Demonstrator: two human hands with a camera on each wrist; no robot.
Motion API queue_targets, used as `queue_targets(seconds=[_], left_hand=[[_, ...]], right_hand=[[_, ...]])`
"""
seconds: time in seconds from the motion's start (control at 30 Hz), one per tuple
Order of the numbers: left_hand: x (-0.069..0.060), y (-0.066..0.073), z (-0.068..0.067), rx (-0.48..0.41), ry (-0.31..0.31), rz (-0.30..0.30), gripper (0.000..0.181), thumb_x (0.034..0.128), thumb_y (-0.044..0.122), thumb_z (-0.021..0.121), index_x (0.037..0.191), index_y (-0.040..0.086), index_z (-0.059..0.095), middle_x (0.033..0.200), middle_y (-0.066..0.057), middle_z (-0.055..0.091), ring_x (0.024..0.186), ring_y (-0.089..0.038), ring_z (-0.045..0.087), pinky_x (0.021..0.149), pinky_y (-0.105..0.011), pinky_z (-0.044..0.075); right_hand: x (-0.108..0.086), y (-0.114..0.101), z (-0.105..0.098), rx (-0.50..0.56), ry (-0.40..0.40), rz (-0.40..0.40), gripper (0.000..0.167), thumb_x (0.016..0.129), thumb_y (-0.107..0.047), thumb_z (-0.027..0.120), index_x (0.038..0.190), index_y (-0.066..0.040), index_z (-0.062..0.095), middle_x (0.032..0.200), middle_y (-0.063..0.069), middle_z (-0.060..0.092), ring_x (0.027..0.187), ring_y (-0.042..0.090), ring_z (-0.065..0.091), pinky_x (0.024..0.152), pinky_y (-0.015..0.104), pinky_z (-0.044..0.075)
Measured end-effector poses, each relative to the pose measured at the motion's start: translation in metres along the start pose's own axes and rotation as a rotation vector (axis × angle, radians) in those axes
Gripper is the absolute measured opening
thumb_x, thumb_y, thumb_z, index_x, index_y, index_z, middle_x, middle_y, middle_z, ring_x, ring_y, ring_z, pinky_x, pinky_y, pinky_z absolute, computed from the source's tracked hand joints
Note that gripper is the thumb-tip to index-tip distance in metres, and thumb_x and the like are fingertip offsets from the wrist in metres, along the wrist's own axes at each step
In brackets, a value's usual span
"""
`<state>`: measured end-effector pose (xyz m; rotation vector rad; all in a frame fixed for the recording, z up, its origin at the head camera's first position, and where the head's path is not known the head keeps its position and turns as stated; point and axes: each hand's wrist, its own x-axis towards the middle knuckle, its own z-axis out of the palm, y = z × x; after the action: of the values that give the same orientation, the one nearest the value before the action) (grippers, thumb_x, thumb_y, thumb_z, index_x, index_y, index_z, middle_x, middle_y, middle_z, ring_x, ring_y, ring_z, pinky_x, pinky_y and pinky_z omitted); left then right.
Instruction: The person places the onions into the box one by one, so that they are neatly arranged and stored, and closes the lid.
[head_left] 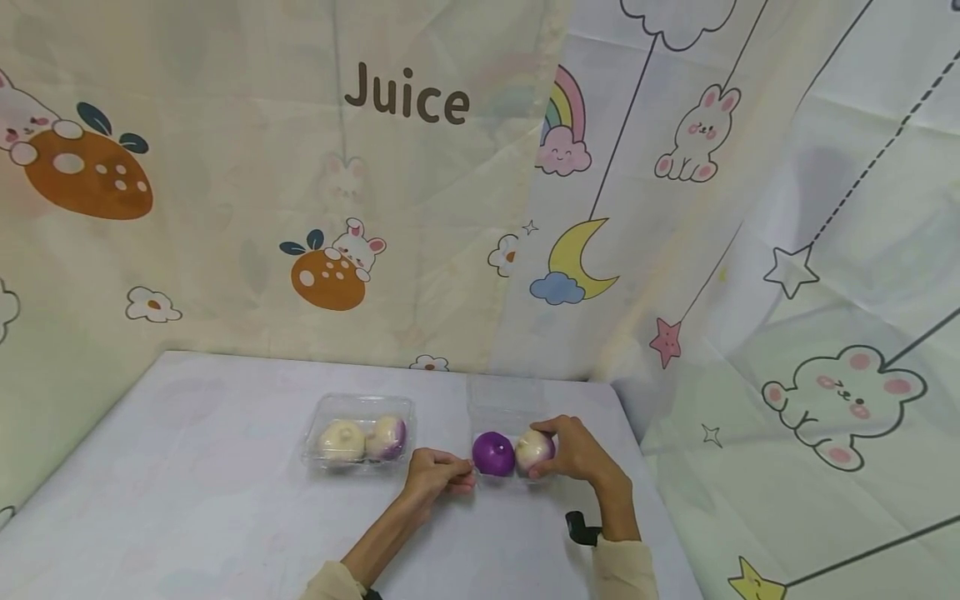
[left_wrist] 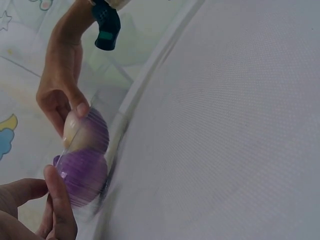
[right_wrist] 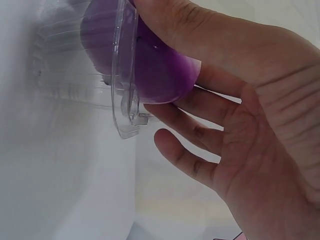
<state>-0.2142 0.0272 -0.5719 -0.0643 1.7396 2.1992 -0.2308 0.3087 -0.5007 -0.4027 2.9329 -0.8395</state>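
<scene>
My right hand (head_left: pixel 579 450) grips a round cream-and-purple vegetable (head_left: pixel 532 448), like a turnip or an onion, between thumb and fingers. It sits at the right end of a clear plastic box (right_wrist: pixel 70 80) with its lid raised behind. Beside it in that box lies a glossy purple one (head_left: pixel 492 454) with a small stub. With thumb and fingertips, my left hand (head_left: pixel 437 473) pinches the box's rim at the near left corner. The left wrist view shows this pinch next to the purple vegetable (left_wrist: pixel 84 176).
To the left stands a second clear plastic box (head_left: pixel 322 408) holding a cream vegetable (head_left: pixel 341 442) and a cream-and-purple one (head_left: pixel 387 438). Both boxes are on a white-covered table (head_left: pixel 187 500). Printed curtains (head_left: pixel 420 208) hang behind the table and to its right.
</scene>
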Motion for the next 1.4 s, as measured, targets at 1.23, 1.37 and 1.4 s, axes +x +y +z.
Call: queue_targets(seconds=[1.23,1.37,1.4], left_hand=[[-0.0013,-0.0006,-0.0008,0.009,0.001,0.014,0.019,0.0956,-0.001,0.078,0.101,-0.019,0.075,0.075,-0.012,0.08,0.065,-0.012,0.078,0.067,-0.025,0.069],[-0.0013,-0.0011,-0.0003,0.004,0.003,0.015,0.018,0.0952,-0.002,0.077,0.101,-0.019,0.075,0.076,-0.013,0.08,0.065,-0.012,0.077,0.067,-0.025,0.069],[-0.0016,-0.0012,0.0,0.0,0.004,0.014,0.019,0.0951,-0.002,0.078,0.102,-0.019,0.075,0.076,-0.014,0.081,0.064,-0.012,0.077,0.067,-0.025,0.069]], right_hand=[[-0.0073,-0.0058,-0.0006,-0.023,-0.018,-0.02,0.074,0.072,-0.019,0.103,0.134,0.007,0.073,0.128,0.018,0.079,0.123,0.035,0.07,0.11,0.059,0.059],[-0.0081,-0.0059,-0.0012,-0.023,-0.016,-0.014,0.073,0.072,-0.019,0.103,0.133,0.007,0.073,0.127,0.018,0.079,0.123,0.036,0.07,0.11,0.059,0.058],[-0.0084,-0.006,-0.0012,-0.028,-0.014,-0.012,0.074,0.071,-0.02,0.104,0.133,0.006,0.074,0.127,0.017,0.079,0.123,0.036,0.07,0.109,0.059,0.058]])
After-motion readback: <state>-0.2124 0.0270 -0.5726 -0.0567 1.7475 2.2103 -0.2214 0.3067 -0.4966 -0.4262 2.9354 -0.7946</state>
